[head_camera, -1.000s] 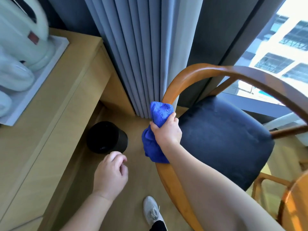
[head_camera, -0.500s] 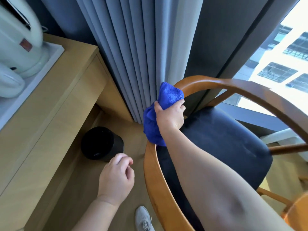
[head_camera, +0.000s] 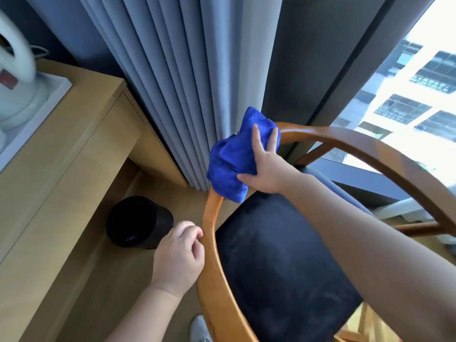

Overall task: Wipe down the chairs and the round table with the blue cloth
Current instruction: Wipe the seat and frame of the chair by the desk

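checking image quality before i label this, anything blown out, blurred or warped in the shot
Head view: the window at upper right is overexposed; the white kettle at the left edge is smeared by motion blur; the wide lens bows the chair rail; the blue cloth and right hand are sharp.

I see grey pleated curtains (head_camera: 177, 77), bright window (head_camera: 419, 77) at right, light wooden desk (head_camera: 61, 154) at left, black bin (head_camera: 138, 222) on tan floor (head_camera: 103, 287).
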`<act>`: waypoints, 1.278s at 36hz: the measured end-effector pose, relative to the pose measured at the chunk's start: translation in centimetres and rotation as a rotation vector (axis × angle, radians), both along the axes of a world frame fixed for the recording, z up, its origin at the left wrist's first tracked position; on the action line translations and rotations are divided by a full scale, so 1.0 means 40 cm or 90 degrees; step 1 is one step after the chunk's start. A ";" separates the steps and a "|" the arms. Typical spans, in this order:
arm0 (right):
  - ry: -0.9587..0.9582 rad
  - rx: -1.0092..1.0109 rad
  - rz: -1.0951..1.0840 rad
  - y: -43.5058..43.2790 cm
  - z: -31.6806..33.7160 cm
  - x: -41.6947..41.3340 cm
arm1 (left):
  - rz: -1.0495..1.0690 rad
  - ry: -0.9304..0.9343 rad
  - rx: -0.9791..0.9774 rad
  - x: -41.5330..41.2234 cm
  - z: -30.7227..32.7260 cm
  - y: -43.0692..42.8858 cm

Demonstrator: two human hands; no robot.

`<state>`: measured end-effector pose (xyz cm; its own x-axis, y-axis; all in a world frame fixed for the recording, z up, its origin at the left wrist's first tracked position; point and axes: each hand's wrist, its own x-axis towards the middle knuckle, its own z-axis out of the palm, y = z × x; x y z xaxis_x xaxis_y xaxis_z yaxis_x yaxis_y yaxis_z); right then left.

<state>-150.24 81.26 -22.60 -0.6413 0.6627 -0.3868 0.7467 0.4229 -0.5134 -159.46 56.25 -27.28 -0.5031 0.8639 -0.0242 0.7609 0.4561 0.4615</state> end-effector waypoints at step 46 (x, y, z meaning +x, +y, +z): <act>-0.138 0.443 0.131 0.502 -0.209 0.238 | 0.004 0.168 -0.140 0.086 -0.107 0.159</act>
